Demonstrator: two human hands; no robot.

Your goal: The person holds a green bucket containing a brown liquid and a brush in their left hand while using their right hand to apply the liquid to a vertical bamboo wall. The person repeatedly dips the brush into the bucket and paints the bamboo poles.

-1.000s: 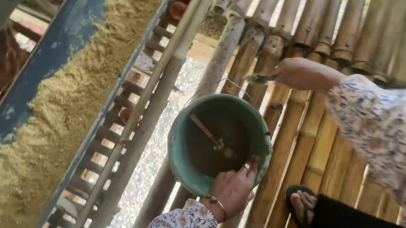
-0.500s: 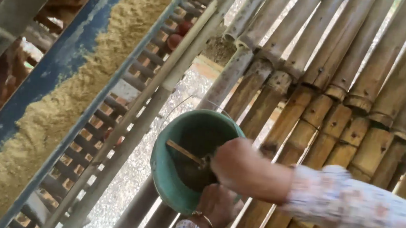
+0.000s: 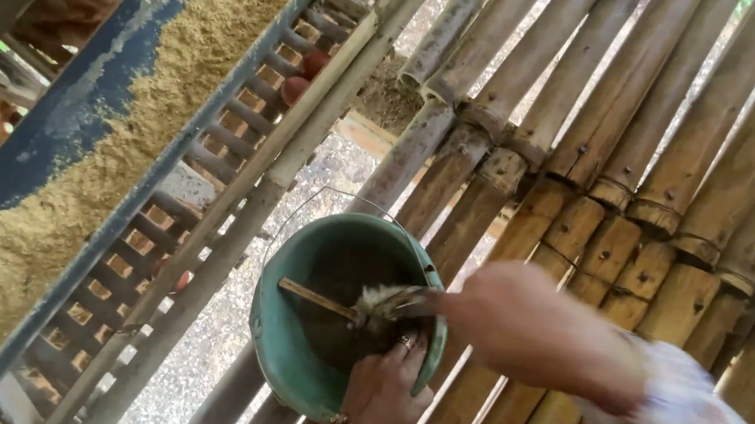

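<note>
A green bucket (image 3: 277, 323) stands tilted on the bamboo slat floor (image 3: 645, 156). My left hand (image 3: 382, 395), with a ring and a bracelet, grips the bucket's near rim. My right hand (image 3: 525, 321) reaches in from the right and holds a small scoop (image 3: 391, 302) by its handle. The scoop's tip carries a clump of pale feed just above the bucket's dark inside. A thin wooden stick (image 3: 317, 297) lies across the inside of the bucket. The bucket's wire handle (image 3: 323, 199) hangs over its far side.
A long blue-edged trough (image 3: 60, 123) filled with yellowish feed (image 3: 136, 112) runs diagonally along the left. Beside it is a slatted rack (image 3: 246, 123) with brown eggs (image 3: 303, 78). A pale pipe (image 3: 311, 130) lies between rack and bamboo.
My right hand came down from above the bamboo into the bucket and now holds the scoop with feed on it. My left hand stayed on the rim. The view shifted slightly.
</note>
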